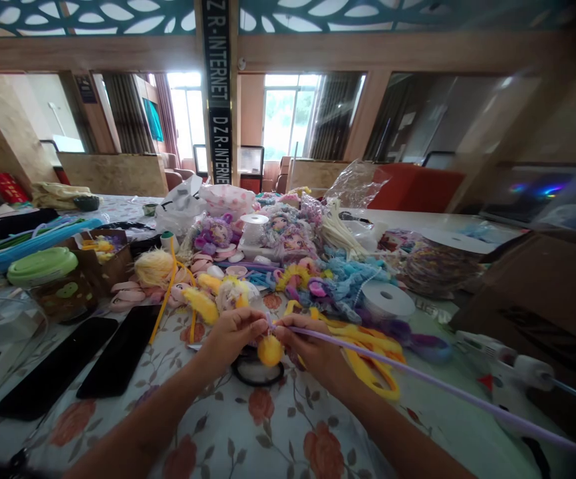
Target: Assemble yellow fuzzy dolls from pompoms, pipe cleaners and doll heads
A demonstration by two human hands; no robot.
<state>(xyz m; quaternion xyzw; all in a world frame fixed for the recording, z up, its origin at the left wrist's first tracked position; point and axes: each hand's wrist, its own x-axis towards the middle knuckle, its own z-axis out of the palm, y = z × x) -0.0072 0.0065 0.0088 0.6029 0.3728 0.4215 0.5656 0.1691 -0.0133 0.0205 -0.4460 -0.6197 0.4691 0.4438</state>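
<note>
Lilac stem (408, 368), pinched by left hand (238, 330) and right hand (310, 340) (nearly touching).

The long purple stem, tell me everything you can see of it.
The purple stem is thin and pale; blur hides its material. The right hand pinches it near one end, which shows above a yellow pompom; whether the left hand touches it is unclear. It slants, almost straight, across the right hand towards the picture's lower right.

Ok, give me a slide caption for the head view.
Left hand and right hand handle a lilac strip above a fluffy yellow ball.
</note>
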